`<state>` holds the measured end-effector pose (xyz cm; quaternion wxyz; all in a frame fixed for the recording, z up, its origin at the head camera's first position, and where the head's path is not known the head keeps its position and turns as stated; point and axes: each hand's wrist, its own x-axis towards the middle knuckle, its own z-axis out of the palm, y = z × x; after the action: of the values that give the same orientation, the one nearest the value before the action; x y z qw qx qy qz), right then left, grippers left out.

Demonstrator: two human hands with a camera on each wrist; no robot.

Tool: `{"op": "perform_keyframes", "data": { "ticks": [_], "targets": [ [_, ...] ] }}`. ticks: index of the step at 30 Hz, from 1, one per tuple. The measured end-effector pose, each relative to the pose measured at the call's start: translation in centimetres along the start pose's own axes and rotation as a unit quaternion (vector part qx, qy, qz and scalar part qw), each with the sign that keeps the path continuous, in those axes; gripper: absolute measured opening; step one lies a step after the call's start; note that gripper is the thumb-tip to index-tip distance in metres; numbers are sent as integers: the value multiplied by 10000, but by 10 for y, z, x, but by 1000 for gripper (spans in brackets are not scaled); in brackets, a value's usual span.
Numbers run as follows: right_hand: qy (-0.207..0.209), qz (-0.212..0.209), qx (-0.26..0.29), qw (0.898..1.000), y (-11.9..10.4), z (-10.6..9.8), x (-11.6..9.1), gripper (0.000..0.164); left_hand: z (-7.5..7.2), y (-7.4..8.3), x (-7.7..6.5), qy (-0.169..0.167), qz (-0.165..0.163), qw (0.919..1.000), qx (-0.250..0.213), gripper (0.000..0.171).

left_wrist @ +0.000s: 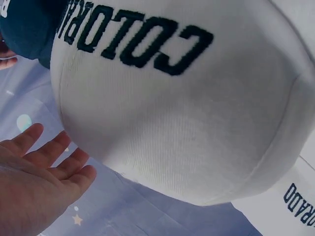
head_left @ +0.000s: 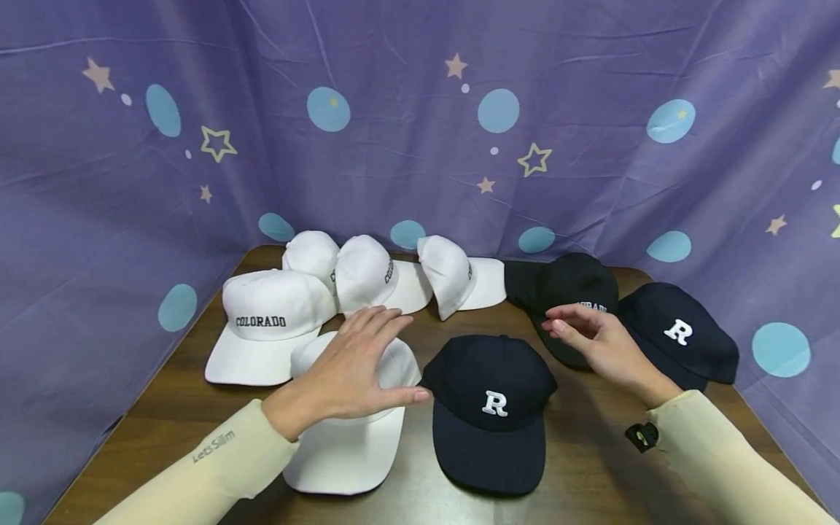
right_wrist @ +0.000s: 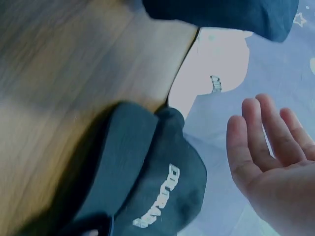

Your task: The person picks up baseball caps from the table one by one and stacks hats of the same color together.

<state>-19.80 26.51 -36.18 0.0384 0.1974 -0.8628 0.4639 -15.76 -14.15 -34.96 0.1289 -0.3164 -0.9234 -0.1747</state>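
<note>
My left hand (head_left: 351, 364) is above a white cap (head_left: 348, 459) at the front, fingers extended and thumb stretched out to the right. In the left wrist view the white cap (left_wrist: 172, 123) with dark COLORADO lettering fills the frame, and the fingers (left_wrist: 74, 164) hold nothing. Beside it sits a navy cap (head_left: 488, 445) with a white R, brim toward me. My right hand (head_left: 607, 343) hovers over the black COLORADO cap (head_left: 580, 281) with loosely bent fingers. The right wrist view shows that hand (right_wrist: 275, 167) empty, apart from the black cap (right_wrist: 172, 187).
Several more white caps, among them a COLORADO cap (head_left: 269, 321) and a sideways one (head_left: 446, 273), stand left and back on the wooden table (head_left: 151, 423). Another navy R cap (head_left: 689, 335) lies at the right edge. A purple patterned curtain (head_left: 420, 175) surrounds the table.
</note>
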Motion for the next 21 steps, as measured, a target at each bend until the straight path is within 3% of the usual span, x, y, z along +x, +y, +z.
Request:
{"op": "perform_keyframes", "data": {
  "ticks": [10, 21],
  "targets": [
    [757, 121, -1471, 9861, 5, -30, -11, 32, 2, 1, 1, 26, 54, 10000, -27, 105],
    [1177, 345, -2328, 9648, 18, -62, -17, 40, 2, 4, 0, -56, 13, 10000, -8, 105]
  ]
}}
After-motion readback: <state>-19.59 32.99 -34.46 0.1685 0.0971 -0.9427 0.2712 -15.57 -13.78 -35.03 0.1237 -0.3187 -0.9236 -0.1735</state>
